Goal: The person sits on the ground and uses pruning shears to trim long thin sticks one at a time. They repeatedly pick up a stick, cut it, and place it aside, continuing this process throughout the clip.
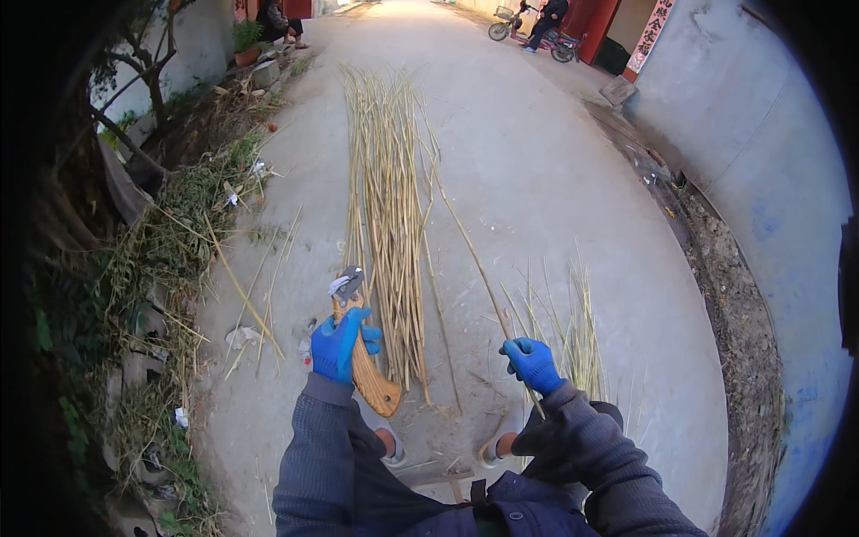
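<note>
Apparently partway, much remaining

Head view. Left hand (344,345): gloved, gripping a tool (376,389), fingers wrapped around its handle. Right hand (532,362): gloved, pinching one stalk (484,271), fingers closed. Pile (389,206): many stalks, lying lengthwise on the road (555,179) ahead. Bunch (583,349): thinner stems, lying just right of the right hand. Progress, judged: one stalk is being handled; the pile is seemingly awaiting attention; whether the bunch is finished is unclear.

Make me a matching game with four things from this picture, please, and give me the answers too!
1. Brown-handled tool
2. Single stalk
3. Big pile of stalks
4. Potted plant

A. lying on the road
B. in the gloved left hand
C. beside the road, upper left
D. in the gloved right hand

Pairs: 1-B, 2-D, 3-A, 4-C
</note>
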The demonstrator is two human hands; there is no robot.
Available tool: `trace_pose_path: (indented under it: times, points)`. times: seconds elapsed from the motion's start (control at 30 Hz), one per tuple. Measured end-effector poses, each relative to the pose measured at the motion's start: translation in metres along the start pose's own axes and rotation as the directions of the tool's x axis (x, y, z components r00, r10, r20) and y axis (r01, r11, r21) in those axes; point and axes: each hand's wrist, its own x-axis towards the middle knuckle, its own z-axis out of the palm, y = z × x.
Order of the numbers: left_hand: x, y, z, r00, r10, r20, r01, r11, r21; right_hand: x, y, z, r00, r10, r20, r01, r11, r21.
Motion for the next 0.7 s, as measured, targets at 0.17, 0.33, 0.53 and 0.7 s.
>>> trace_pose_path:
  times: [0.17, 0.33, 0.53, 0.7]
  points:
    - [0.003, -0.004, -0.004, 1.0, 0.023, 0.014, -0.023, 1.0, -0.021, -0.067, -0.004, -0.015, 0.998, -0.027, -0.053, 0.029, 0.998, 0.053]
    - [0.006, -0.007, -0.01, 0.997, 0.071, 0.014, -0.071, 0.997, 0.002, -0.122, 0.014, -0.03, 0.948, -0.279, -0.152, 0.219, 0.921, -0.321]
    - [0.008, -0.011, -0.014, 0.996, 0.086, -0.005, -0.085, 0.995, 0.044, -0.16, 0.017, -0.041, 0.946, -0.278, -0.169, 0.219, 0.928, -0.301]
    - [0.004, -0.011, -0.014, 0.997, 0.07, -0.014, -0.069, 0.997, 0.045, -0.186, 0.012, -0.041, 0.904, -0.364, -0.226, 0.264, 0.889, -0.375]
